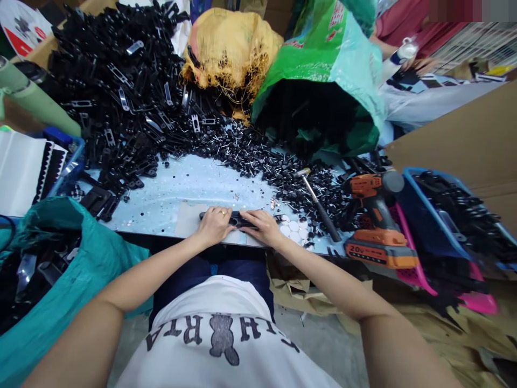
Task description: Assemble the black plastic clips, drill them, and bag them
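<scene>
Both of my hands rest on a long black plastic part [236, 220] that lies crosswise near the table's front edge. My left hand [215, 225], with a ring on one finger, is closed over its left portion. The right portion is under the fingers of my right hand [262, 226], also closed on it. Beneath the part is a pale grey board [186, 216]. White round discs [294, 230] lie just right of my right hand. Fingers cover much of the part, so its details are hidden.
Black parts [121, 81] are heaped at the back left; small black pins [250, 153] spread across the middle. A hammer [319, 205] and orange cordless drill [377, 221] lie right. Sacks, including a green one [307, 59], stand behind. A co-worker's hand [424, 66] shows far right.
</scene>
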